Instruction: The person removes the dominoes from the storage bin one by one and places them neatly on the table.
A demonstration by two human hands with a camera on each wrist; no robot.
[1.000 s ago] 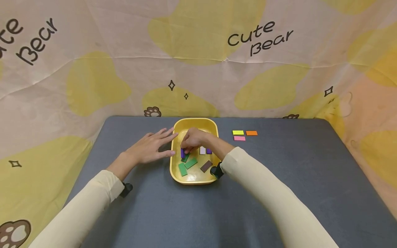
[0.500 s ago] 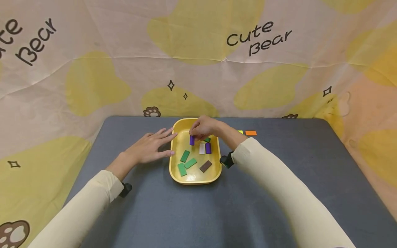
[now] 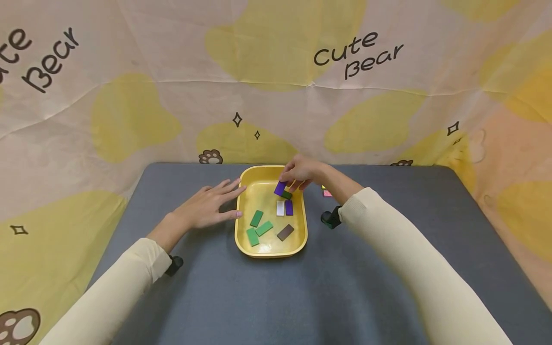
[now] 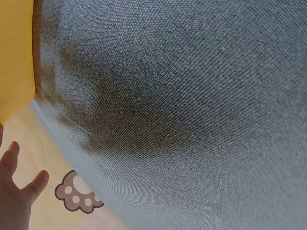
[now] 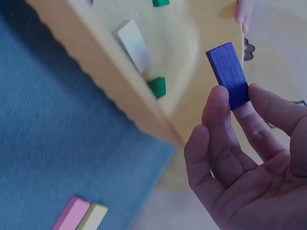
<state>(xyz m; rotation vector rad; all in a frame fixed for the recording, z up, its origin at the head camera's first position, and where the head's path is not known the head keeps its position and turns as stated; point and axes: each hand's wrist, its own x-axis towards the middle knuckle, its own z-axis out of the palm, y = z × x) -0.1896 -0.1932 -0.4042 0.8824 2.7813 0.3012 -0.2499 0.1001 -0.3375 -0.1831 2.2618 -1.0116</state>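
Right hand [image 3: 300, 171] pinches a purple block [image 3: 279, 188] by its end near the tray's [image 3: 271, 255] far right corner; left hand [image 3: 208, 206], fingers spread, lies at the left edge, likely to steady it.

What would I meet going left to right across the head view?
Cream fabric left sleeve, bare left hand, leftmost light-green rectangular block, white rectangular block, purple rectangular block lying beside it, partly hidden pink rectangular block.

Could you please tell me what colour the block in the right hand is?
The held block is blue-violet, clearest in the right wrist view.
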